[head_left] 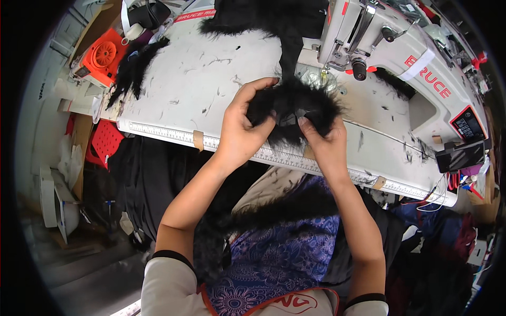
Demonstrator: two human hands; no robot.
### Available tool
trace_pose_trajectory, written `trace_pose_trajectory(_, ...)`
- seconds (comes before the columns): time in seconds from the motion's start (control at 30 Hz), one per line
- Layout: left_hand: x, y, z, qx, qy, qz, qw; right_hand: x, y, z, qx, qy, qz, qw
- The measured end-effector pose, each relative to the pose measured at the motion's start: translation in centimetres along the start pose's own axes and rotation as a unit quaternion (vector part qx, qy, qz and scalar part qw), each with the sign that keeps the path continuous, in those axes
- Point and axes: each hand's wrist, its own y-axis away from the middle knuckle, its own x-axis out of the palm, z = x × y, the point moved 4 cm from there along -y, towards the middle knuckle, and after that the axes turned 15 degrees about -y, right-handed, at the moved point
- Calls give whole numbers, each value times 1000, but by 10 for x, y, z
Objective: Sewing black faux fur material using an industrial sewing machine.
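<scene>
Left hand (241, 129): fingers curled, gripping the black fur trim (292, 108).
Right hand (326, 141): pinching the trim's near edge.
Trim: just before the sewing machine (400, 58).
Table (190, 79): white, lint-strewn, cluttered workshop around.

Bare forearms, short pale sleeves, patterned blue lap.

The left hand (240, 131) and right hand (327, 145) are bare, no gloves or rings that I can see. Each short whitish sleeve ends in a black band. Below, blue-purple paisley cloth with a red-edged white hem covers the lap.
</scene>
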Motion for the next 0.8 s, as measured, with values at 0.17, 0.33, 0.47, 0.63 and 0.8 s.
trace_pose_trajectory(0.17,-5,-8,3,-81,27,46,995,10,-12,30,75,78,113,988)
trace_pose_trajectory(0.33,-7,-14,9,-124,72,23,989,7,-27,36,70,146,197,967)
trace_pose_trajectory(0.47,-11,-11,6,-140,120,8,983,6,-26,42,109,19,152,982)
trace_pose_trajectory(0.63,-7,-8,10,-154,153,-11,976,-2,-30,36,103,54,124,985)
trace_pose_trajectory(0.8,-5,-2,9,-190,217,3,958,-1,-29,39,139,-43,30,989)
